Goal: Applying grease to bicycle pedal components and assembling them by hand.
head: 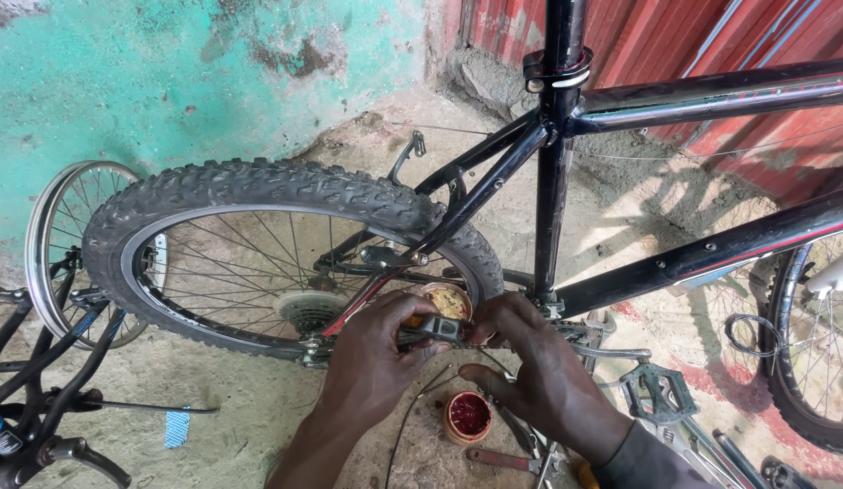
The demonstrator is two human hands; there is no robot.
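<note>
A black bicycle frame (pixel 621 100) stands in front of me with its knobby rear wheel (pixel 258 195) to the left. My left hand (pixel 372 358) and my right hand (pixel 530 362) meet near the chainstay, just behind the crank. Together they hold a small black tool (pixel 431 330) with an orange end, close to the chain. A round tin of yellowish grease (pixel 446 301) sits right behind my fingers. The rear sprocket cluster (pixel 308 312) lies left of my left hand.
A small red-filled tin lid (pixel 467 417) and pliers with red handles (pixel 503 459) lie on the concrete floor below my hands. A pedal (pixel 657 391) juts out at right. Another wheel (pixel 815 353) stands at far right, a bare rim (pixel 55 244) and a second frame at left.
</note>
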